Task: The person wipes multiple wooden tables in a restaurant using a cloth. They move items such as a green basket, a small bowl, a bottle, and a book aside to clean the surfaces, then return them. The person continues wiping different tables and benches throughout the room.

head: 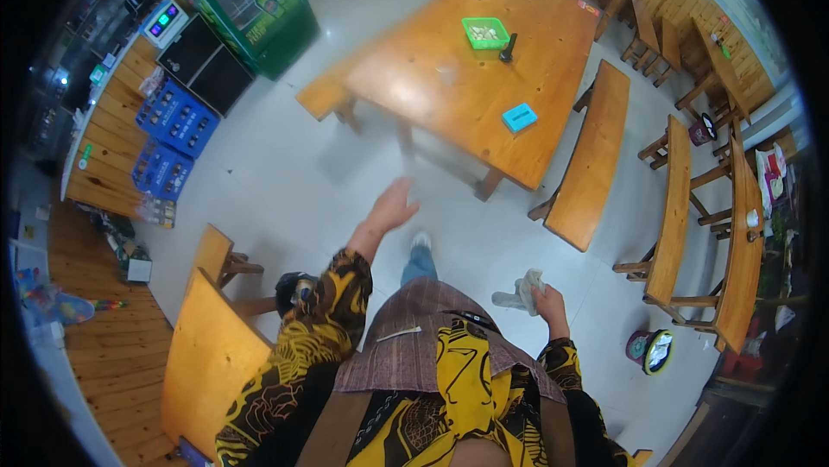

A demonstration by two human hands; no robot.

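My left hand reaches out over the tiled floor with nothing in it, its fingers blurred and the thumb apart. Low at my right side, my right hand grips a crumpled grey cloth that hangs from the fingers. Ahead stands a wooden table, apart from both hands. On it are a bright green plastic basket with pale pieces inside, a black-handled object beside the basket, and a blue box bearing writing near the front right.
A wooden bench runs along the table's right side; another bench is at its left. Blue bottle crates stand by the counter, near a green drinks fridge. A waste bin sits at right, another table at left.
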